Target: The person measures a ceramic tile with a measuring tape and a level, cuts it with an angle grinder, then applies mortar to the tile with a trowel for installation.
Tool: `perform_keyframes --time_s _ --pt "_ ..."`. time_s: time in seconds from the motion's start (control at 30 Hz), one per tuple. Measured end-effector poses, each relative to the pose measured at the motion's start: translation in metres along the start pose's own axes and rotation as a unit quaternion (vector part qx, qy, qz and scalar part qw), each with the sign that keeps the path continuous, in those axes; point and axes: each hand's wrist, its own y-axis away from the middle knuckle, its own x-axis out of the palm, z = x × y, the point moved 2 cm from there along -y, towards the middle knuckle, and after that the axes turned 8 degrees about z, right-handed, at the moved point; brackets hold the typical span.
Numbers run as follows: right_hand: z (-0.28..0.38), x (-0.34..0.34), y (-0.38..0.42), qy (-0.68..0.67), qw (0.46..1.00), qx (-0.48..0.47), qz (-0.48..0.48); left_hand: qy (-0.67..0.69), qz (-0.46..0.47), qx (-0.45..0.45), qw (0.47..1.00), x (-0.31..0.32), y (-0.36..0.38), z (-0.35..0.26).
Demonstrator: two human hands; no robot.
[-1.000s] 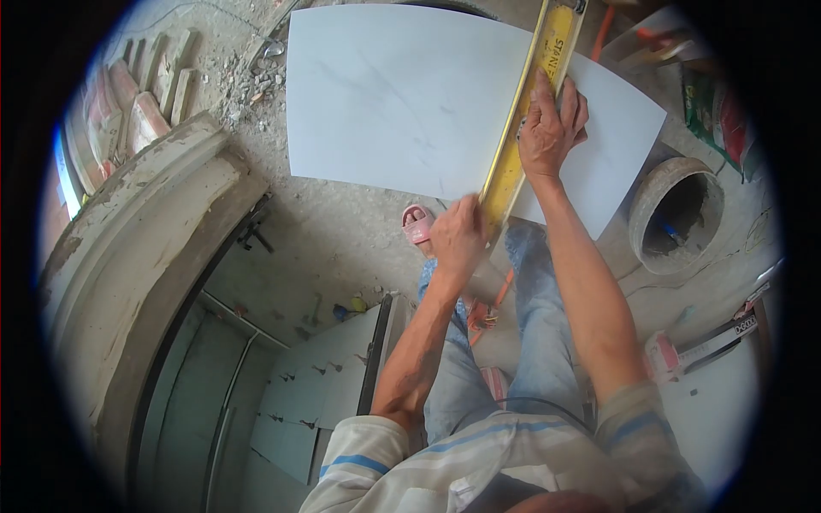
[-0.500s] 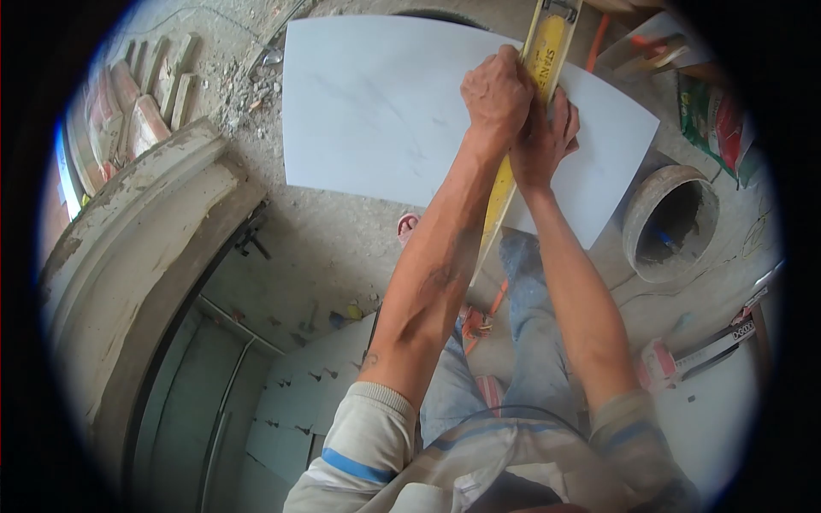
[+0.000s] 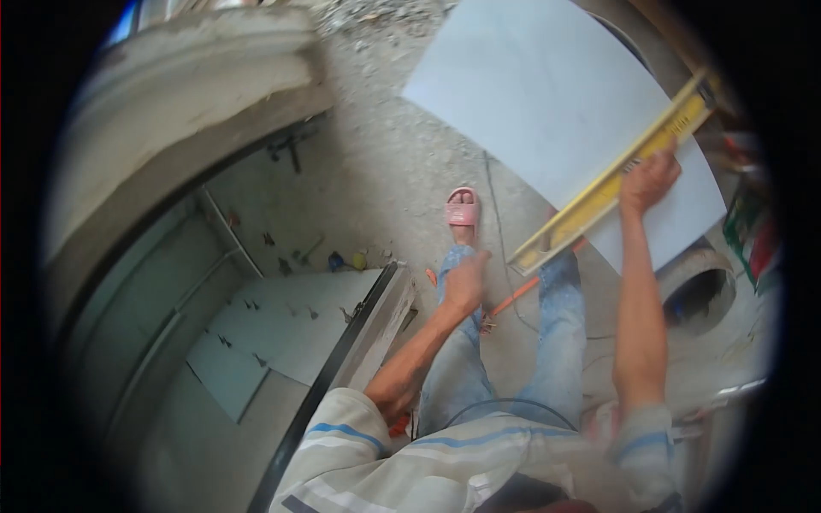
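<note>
A yellow spirit level [image 3: 590, 201] lies slantwise over the large white panel [image 3: 530, 94], its near end reaching past the panel's edge. My right hand [image 3: 652, 178] has its fingers wrapped over the level near the upper end. Above my thigh, away from the panel, hangs my left hand [image 3: 466, 282]. It is smeared by motion, and whether its fingers hold anything cannot be made out.
At the left a thick, curved concrete edge [image 3: 214, 77] stands beside a dark-framed opening with tiles [image 3: 291, 316] below. A round bucket [image 3: 701, 295] is at the right, near a green and red bag [image 3: 757, 239]. A pink sandal [image 3: 463, 208] is on the rough floor.
My left hand has left the level and come down toward my legs. My right hand remains at the level. The view has swung left, and the panel and level appear farther right and more slanted.
</note>
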Motion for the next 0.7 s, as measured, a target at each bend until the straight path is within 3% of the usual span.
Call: perform_keyframes --time_s 0.07,0.13,0.23,0.33,0.4,0.43,0.5,0.53,0.6,0.63,0.7 --pt "0.019 -0.015 0.002 -0.007 0.998 0.047 0.038 0.053 -0.001 0.060 0.997 0.006 0.000 -0.010" --pt "0.019 -0.018 0.006 0.002 0.999 -0.044 0.015 0.098 -0.052 0.156 0.982 0.006 -0.010 -0.035" --pt "0.053 -0.030 0.040 0.025 0.994 -0.105 0.034 0.099 -0.142 0.178 0.969 -0.035 -0.008 -0.077" --pt "0.121 -0.050 0.093 0.037 0.992 -0.090 0.076 0.101 -0.177 0.163 0.965 -0.053 -0.002 -0.070" --pt "0.168 -0.052 0.135 -0.002 0.987 -0.119 0.106 0.129 -0.279 0.131 0.942 -0.062 0.009 -0.044" --pt "0.190 -0.050 0.159 -0.023 0.983 -0.124 0.135 0.135 -0.287 0.121 0.941 -0.063 0.016 -0.026" --pt "0.227 -0.041 0.204 -0.054 0.964 -0.168 0.200 0.084 -0.359 0.032 0.929 -0.066 0.033 0.022" --pt "0.241 -0.035 0.226 -0.061 0.949 -0.205 0.231 0.074 -0.369 -0.003 0.927 -0.066 0.042 0.047" --pt "0.275 -0.034 0.269 -0.139 0.897 -0.185 0.377 0.084 -0.353 -0.061 0.930 -0.067 0.070 0.097" --pt "0.278 -0.033 0.284 -0.136 0.894 -0.192 0.382 0.104 -0.328 -0.086 0.935 -0.066 0.089 0.121" --pt "0.269 -0.022 0.321 -0.187 0.806 -0.199 0.525 0.094 -0.299 -0.173 0.934 -0.045 0.117 0.172"
